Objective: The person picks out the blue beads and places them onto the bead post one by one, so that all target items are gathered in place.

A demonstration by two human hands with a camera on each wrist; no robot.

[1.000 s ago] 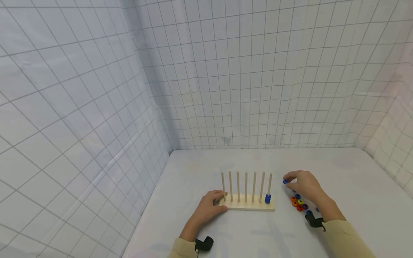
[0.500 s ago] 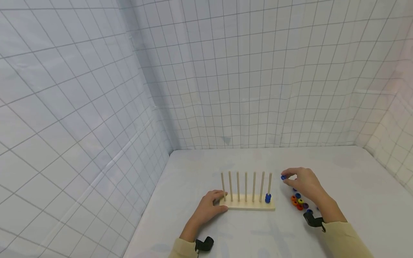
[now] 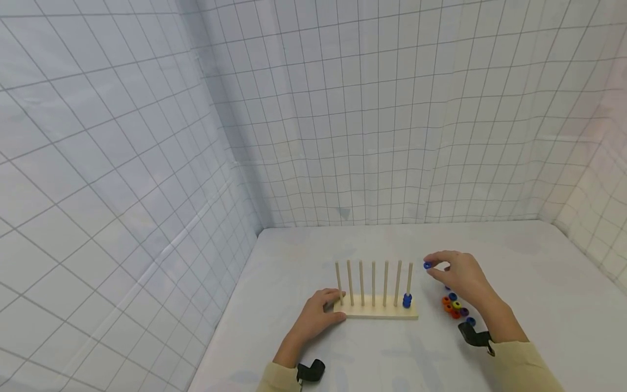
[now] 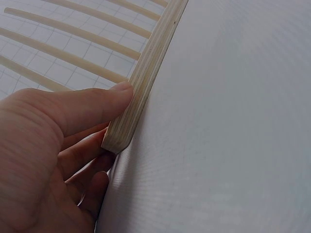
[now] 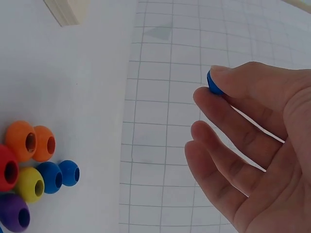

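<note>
A pale wooden base with a row of upright pegs, a bead rack (image 3: 374, 311), stands on the white table. My left hand (image 3: 315, 316) grips its left end, thumb on the front edge (image 4: 138, 87) and fingers behind. Blue beads (image 3: 407, 301) are stacked low on the rightmost peg. Between thumb and index finger my right hand (image 3: 462, 276) pinches another blue bead (image 5: 214, 85), held up just right of that peg's top. The other fingers of this hand are loosely bent, seen in the right wrist view.
Loose beads lie on the table below my right hand: orange (image 5: 20, 141), yellow (image 5: 30, 185), red (image 3: 455, 314), purple (image 5: 14, 212) and blue (image 3: 471, 321). Grid-patterned white sheets (image 3: 362, 136) hang behind the table (image 3: 294, 250) and along both sides.
My right hand has lifted the blue bead and carried it up and slightly left toward the rightmost peg. My left hand has stayed on the rack's end.
</note>
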